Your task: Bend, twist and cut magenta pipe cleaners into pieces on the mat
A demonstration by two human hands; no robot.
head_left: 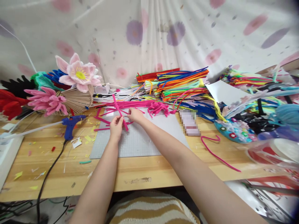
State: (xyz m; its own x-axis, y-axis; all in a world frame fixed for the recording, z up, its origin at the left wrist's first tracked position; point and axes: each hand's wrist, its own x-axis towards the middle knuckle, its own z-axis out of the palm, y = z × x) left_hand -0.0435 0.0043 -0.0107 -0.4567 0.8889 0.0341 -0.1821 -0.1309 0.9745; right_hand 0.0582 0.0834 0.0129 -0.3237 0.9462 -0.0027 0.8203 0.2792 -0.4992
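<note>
My left hand (pixel 116 125) is closed on a few magenta pipe cleaners (pixel 116 102), which stick up past the fingertips and slant down to the right. Just right of it, my right hand (pixel 135 115) has its fingers pinched together close to the same strands. Whether a strand lies between those fingertips is too small to make out. Both hands are over a grey cutting mat (pixel 140 146). More magenta pipe cleaners (pixel 137 104) lie along the mat's back edge, with a curled magenta clump (pixel 158 109) at their right end.
A blue glue gun (pixel 71 126) with a black cord lies left of the mat. Fuzzy flowers (pixel 79 73) stand behind it. Bundles of coloured pipe cleaners (pixel 182 81) fill the back. Rightward are a blurred-out phone-like object (pixel 189 123), a bent magenta strand (pixel 219 155) and a decorated blue piece (pixel 233 130).
</note>
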